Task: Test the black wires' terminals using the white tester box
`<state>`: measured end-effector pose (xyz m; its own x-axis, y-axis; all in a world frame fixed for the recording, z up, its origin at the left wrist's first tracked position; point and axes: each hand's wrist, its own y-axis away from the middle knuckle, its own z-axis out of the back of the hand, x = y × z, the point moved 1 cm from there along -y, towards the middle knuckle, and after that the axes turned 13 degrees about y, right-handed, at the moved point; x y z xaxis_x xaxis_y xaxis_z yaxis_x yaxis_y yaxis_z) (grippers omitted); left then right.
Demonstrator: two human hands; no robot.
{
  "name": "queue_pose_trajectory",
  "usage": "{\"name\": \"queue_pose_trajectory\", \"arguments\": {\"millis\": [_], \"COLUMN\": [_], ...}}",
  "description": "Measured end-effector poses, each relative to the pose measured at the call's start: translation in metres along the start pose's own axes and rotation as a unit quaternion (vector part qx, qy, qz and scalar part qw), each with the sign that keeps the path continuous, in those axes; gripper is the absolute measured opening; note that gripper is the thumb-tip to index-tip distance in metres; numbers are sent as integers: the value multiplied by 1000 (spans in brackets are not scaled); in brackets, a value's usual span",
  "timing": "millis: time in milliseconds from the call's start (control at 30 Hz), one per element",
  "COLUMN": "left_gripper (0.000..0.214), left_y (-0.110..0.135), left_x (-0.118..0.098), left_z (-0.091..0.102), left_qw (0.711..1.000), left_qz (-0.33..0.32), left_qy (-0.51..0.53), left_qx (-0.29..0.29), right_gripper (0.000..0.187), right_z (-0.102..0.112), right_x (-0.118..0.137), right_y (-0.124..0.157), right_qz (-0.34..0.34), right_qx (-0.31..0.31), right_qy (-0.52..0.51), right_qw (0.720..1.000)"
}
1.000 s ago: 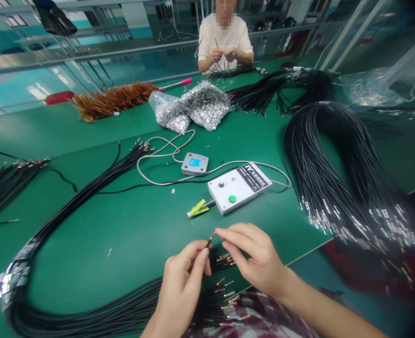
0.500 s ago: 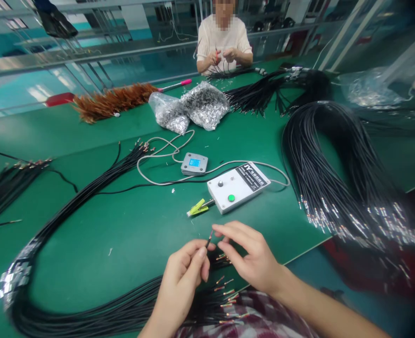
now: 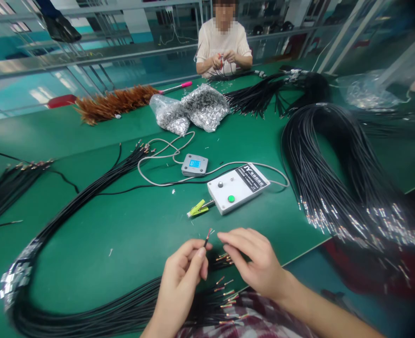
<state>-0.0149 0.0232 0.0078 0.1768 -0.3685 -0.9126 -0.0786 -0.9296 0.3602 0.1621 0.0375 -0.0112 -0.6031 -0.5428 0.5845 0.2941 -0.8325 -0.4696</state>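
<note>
My left hand (image 3: 184,272) pinches a black cable (image 3: 206,243) between thumb and forefinger, near its stripped end. Thin coloured wires fan out of that end, pointing up. Just right of it, my right hand (image 3: 255,256) is apart from the cable, its fingers extended and a gap showing between thumb and forefinger. Nothing shows between them. Below both hands lies a bundle of black cables (image 3: 98,305) with stripped ends, curving round to the left. Beyond the hands sits a white control box (image 3: 225,192) with a green button and a yellow-green clip (image 3: 198,208) at its front.
A small grey device with a blue screen (image 3: 194,164) lies behind the box, among loose cords. Bags of small metal parts (image 3: 207,108) and a brown duster (image 3: 118,103) are farther back. Black cable bundles (image 3: 334,155) cover the right. Across the table a co-worker (image 3: 225,47) handles a red-handled tool.
My right hand has drawn back slightly to the right from the cable end. The wires, close together before, now stand spread apart. My left hand keeps its hold.
</note>
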Motion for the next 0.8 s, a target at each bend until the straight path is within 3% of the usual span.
{"name": "queue_pose_trajectory", "arguments": {"millis": [100,233,367,533,667,800], "left_gripper": [40,37,39,43,44,43], "left_y": [1,1,3,3,0,0], "left_x": [2,4,3,2,2,3], "left_z": [1,0,-1,-1,0,0], "left_qw": [1000,999,1000,999,999,999], "left_qz": [-26,-36,-26,1,4,3], "left_qy": [-15,-24,-11,29,38,39], "left_qx": [0,9,1,-14,-20,-3], "right_gripper": [20,15,22,32,33,35], "right_z": [-2,-9,-19,-23,-18,-22], "right_x": [0,3,6,6,5,12], "right_y": [-9,-25,-32,-29,-34,-42], "right_qz": [-118,-252,-325,-386,-370,-356], "right_qx": [-4,44,104,113,88,117], "right_qy": [-110,-239,-363,-471,-469,-467], "right_qw": [987,937,867,785,798,801]}}
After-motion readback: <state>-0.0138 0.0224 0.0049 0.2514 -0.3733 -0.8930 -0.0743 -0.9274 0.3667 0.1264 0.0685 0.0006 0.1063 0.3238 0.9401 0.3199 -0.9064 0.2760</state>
